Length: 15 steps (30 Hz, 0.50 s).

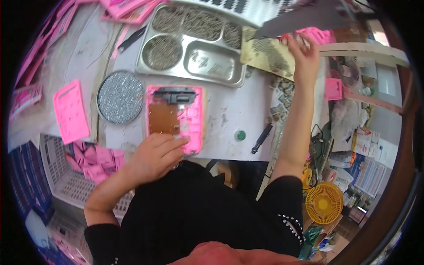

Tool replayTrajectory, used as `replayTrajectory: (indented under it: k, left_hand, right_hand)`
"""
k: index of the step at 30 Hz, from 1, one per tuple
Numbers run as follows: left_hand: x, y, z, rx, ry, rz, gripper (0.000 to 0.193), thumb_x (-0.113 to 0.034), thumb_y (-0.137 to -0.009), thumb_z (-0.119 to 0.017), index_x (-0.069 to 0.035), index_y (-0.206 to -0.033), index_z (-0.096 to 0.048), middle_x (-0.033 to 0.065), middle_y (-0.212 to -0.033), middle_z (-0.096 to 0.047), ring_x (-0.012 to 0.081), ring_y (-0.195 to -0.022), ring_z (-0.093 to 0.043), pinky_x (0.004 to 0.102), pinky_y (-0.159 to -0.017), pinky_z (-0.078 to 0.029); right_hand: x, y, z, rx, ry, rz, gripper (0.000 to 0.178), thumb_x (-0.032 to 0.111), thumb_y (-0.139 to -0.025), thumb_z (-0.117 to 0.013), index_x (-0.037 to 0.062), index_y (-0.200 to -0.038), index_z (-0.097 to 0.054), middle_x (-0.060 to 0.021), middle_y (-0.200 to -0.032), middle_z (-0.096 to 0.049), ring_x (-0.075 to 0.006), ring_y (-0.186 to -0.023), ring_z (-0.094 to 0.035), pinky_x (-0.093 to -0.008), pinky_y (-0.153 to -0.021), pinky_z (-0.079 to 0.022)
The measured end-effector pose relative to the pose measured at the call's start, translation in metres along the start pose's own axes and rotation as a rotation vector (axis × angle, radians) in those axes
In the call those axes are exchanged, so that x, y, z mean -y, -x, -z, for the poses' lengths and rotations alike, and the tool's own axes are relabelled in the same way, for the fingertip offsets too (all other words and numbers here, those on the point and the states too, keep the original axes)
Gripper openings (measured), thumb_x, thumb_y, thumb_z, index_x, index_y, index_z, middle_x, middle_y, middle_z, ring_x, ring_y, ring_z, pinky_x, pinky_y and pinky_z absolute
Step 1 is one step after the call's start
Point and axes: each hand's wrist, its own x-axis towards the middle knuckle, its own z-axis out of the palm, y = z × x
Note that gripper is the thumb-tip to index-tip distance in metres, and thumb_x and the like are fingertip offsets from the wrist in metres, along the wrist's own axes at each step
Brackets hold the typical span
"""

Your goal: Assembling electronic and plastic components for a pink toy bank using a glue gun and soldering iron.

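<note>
Left hand (157, 154) lies on the pink case (194, 119); right hand (305, 55), beyond it up-right, could jolt the yellow plate (248, 56), spilling screws (271, 52); both grips unclear.

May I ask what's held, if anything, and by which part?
Unclear: the left hand touches the pink casing at its near end; the right hand is by a red item.

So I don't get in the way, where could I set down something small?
Fairly bare: the white table between the pink casing and green pot, and between that pot and the metal tray, bar some specks. Crowded: right of the tray, with the yellowish plate and right hand.
</note>
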Motion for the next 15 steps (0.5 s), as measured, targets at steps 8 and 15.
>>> replayTrajectory:
  k: [8,15]
  left_hand:
    - [0.02,-0.009,0.002,0.182,-0.028,-0.185,0.026,-0.015,-0.08,-0.069,-0.008,-0.105,-0.063,0.0058,-0.11,-0.068,0.0246,-0.103,-0.064,0.0442,-0.1,-0.047]
    - [0.02,0.013,0.004,0.026,-0.115,-0.113,0.026,-0.01,-0.078,-0.073,-0.009,-0.102,-0.063,0.0043,-0.105,-0.067,0.0242,-0.106,-0.064,0.0482,-0.108,-0.046]
  right_hand:
    - [0.08,0.235,-0.076,0.551,0.042,-0.047,0.017,0.002,-0.081,-0.077,0.0055,-0.098,-0.075,-0.0052,-0.089,-0.071,-0.0223,-0.086,-0.06,-0.0342,-0.081,-0.047]
    - [0.076,0.252,-0.1,0.584,0.294,0.261,0.016,0.01,-0.077,-0.08,0.009,-0.091,-0.072,-0.0035,-0.089,-0.066,-0.0265,-0.086,-0.057,-0.038,-0.078,-0.046]
